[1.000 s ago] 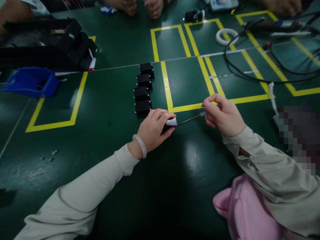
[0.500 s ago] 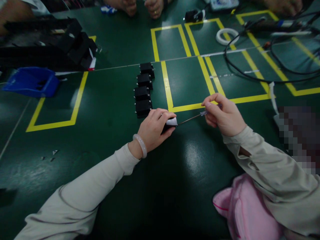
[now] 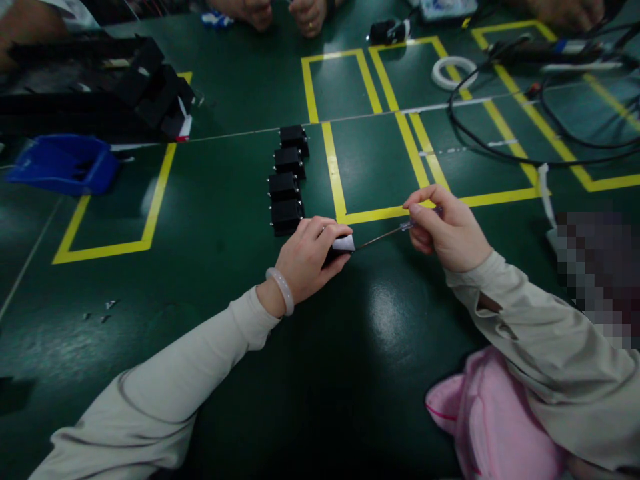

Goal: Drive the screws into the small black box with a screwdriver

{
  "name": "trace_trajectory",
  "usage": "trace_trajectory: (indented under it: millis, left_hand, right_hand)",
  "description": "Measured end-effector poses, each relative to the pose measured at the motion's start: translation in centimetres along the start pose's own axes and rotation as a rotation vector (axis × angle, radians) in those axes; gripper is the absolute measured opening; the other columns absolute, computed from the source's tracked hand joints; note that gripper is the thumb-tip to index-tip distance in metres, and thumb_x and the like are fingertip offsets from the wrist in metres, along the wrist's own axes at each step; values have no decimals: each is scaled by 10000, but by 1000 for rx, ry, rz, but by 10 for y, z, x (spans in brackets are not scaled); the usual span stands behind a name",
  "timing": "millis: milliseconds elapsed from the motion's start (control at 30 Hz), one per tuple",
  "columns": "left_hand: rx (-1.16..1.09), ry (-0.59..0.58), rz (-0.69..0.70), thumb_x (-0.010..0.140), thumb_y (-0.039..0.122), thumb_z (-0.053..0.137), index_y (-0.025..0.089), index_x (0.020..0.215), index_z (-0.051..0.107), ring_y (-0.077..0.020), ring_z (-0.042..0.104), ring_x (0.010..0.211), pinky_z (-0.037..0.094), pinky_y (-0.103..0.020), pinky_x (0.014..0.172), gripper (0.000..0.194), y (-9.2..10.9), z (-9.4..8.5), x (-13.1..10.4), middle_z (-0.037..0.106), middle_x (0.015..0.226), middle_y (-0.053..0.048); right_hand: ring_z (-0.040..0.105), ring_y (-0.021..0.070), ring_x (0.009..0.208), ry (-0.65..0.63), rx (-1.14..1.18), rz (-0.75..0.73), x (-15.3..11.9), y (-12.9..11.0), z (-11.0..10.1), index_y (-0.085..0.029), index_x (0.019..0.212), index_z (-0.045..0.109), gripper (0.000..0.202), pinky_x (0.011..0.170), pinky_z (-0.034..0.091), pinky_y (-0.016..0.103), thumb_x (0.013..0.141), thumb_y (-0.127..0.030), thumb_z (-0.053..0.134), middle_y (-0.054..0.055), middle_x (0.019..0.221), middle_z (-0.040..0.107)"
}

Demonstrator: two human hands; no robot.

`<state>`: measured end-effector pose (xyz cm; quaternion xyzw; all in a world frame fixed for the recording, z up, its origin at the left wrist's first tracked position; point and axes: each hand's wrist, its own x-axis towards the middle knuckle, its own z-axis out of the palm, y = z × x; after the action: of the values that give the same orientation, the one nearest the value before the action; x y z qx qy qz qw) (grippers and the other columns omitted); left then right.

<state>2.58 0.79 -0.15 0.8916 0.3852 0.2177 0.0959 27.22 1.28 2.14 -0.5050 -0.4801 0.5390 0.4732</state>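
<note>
My left hand is closed around a small black block with a pale face on top, holding it against the green table; most of the block is hidden under the fingers. In my right hand is a thin screwdriver with a clear handle, pinched between thumb and fingers. Its shaft slants down to the left, and the tip meets the block's right end. Just beyond my left hand, several similar black blocks stand in a row, with small shiny screws sticking out at their ends.
Loose screws lie at left, below a blue scoop-shaped bin and stacked black parts. A white tape roll and black cable lie at far right. Pink cloth is under my right forearm. Other people's hands rest opposite.
Hardly anything differs. The fingers of my right hand have shifted slightly on the screwdriver handle; my left hand and the block stay put.
</note>
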Motion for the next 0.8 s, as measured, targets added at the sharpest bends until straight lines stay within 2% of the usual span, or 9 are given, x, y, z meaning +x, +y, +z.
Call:
trace_trajectory:
  millis: [100, 233, 467, 667, 800]
  left_hand:
    - [-4, -3, -5, 934, 229, 621, 162, 1246, 526, -272, 578, 1092, 520, -457, 925, 333, 1, -1, 0, 612, 1203, -125]
    - [-1, 1, 1, 938, 227, 619, 143, 1245, 533, -273, 580, 1085, 521, -453, 922, 330, 1, -1, 0, 617, 1197, -134]
    - [10, 16, 21, 931, 218, 625, 146, 1240, 535, -268, 580, 1081, 516, -446, 936, 330, -1, 1, 0, 618, 1188, -123]
    - [9, 12, 12, 935, 224, 626, 144, 1249, 537, -268, 578, 1079, 520, -440, 926, 336, -1, 1, 0, 616, 1195, -124]
    - [7, 13, 18, 931, 218, 629, 138, 1246, 539, -270, 577, 1080, 520, -445, 932, 337, -1, 0, 0, 615, 1194, -128]
  right_hand:
    - [341, 71, 329, -11, 5, 9, 0, 0, 0, -232, 877, 520, 108, 318, 264, 207, 893, -217, 626, -106, 441, 391]
    - [318, 62, 309, -1, -42, 2, -1, 0, 0, -221, 818, 515, 143, 311, 271, 207, 915, -258, 613, -112, 409, 336]
    - [337, 68, 320, -13, -8, -14, 1, 1, 0, -233, 889, 506, 172, 302, 270, 196, 856, -228, 675, -116, 428, 387]
    - [314, 54, 313, -18, -24, -18, 1, 2, -1, -223, 811, 510, 202, 302, 295, 199, 890, -308, 676, -119, 423, 327]
    - [335, 67, 319, -21, -2, -19, 1, 1, -1, -234, 864, 513, 179, 299, 280, 198, 865, -254, 691, -112, 422, 376]
